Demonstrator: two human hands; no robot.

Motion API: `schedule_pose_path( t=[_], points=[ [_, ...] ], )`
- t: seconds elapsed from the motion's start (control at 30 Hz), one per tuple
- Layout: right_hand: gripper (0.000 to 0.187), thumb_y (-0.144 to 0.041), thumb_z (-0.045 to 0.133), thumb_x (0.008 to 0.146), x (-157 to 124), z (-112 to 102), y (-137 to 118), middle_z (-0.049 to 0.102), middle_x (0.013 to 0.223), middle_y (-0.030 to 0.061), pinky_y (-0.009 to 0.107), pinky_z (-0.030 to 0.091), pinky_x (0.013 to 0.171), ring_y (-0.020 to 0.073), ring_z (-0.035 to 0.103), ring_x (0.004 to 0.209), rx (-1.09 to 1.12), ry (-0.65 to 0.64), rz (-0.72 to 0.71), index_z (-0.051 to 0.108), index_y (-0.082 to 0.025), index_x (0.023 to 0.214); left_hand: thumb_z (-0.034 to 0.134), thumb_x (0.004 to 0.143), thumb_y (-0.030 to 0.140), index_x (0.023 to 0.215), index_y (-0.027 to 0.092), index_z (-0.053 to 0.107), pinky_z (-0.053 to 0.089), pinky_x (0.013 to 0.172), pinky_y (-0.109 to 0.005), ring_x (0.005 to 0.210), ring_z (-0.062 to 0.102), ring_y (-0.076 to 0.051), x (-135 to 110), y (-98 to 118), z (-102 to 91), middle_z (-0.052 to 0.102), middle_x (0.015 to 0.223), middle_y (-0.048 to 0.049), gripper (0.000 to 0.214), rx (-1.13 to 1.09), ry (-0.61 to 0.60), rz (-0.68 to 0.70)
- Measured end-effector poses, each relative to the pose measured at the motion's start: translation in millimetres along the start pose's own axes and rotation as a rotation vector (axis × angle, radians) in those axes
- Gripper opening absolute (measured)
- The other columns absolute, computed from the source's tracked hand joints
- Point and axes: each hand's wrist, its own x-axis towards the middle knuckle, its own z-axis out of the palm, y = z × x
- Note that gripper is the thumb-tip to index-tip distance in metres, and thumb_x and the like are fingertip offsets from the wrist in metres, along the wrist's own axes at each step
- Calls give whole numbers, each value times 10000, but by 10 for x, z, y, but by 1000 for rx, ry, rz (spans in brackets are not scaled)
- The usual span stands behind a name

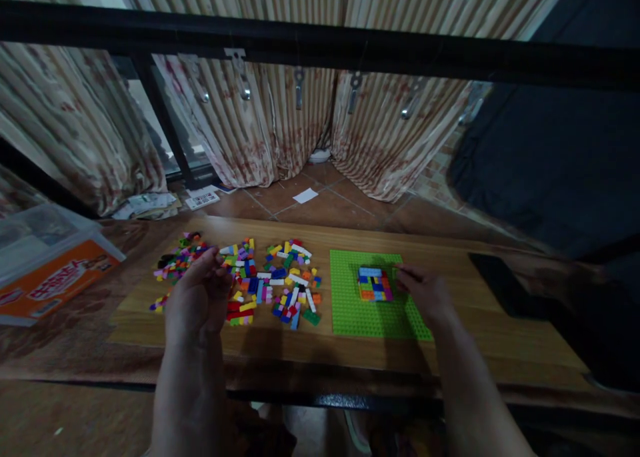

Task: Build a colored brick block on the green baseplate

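Observation:
A green baseplate (350, 303) lies on a wooden board (280, 347), with a small block of many-coloured bricks (375, 284) built on it. My right hand (425, 295) rests on the plate just right of that block, fingers pinched together at its edge; what they hold, if anything, is hidden. A spread of several loose coloured bricks (273, 280) lies left of the plate. My left hand (200, 293) hovers over the left part of that spread, fingers loosely curled, palm turned inward, nothing visible in it.
A clear plastic box with an orange label (47, 263) stands at the far left. A dark flat object (505, 287) lies at the board's right end. Striped curtains (280, 130), a black rail (320, 43) and a tiled floor with scattered papers (150, 205) are beyond.

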Motion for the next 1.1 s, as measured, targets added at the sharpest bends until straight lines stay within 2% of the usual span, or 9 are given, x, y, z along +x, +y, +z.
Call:
schedule_pose_path(
  t=[0.17,0.4,0.57,0.87,1.1],
  points=[
    [371,-382,711,629,9,47,-4,671,645,9,286,501,556,138,588,558,10,-99,50,730,-145,914,506,841,27,740,112,644,444,397,-79,399,506,-17,2,-30,16,590,556,25,191,14,3,-3],
    [432,-447,719,614,36,61,22,647,623,0,287,489,556,128,559,542,83,-135,53,714,-151,927,496,848,34,763,101,658,453,410,-80,418,527,-22,7,-66,23,595,573,15,195,21,-12,10],
    [434,-447,730,596,18,111,-6,618,590,-12,252,444,490,101,499,493,68,-162,58,722,-145,907,516,840,44,770,103,662,453,404,-88,416,525,-26,22,-68,5,598,572,16,172,27,-10,12],
    [414,-399,718,589,-12,153,-60,533,473,-49,215,359,413,79,424,420,81,-146,119,722,-123,898,511,840,39,764,93,656,446,407,-86,420,527,-26,30,-56,-25,599,571,10,172,6,-14,12],
    [281,-328,699,596,3,179,-138,519,451,-57,226,400,416,90,459,404,35,-138,164,714,-141,806,504,837,38,780,94,648,434,404,-79,415,513,-16,-1,-60,7,603,584,13,165,17,-20,7]
  ],
)
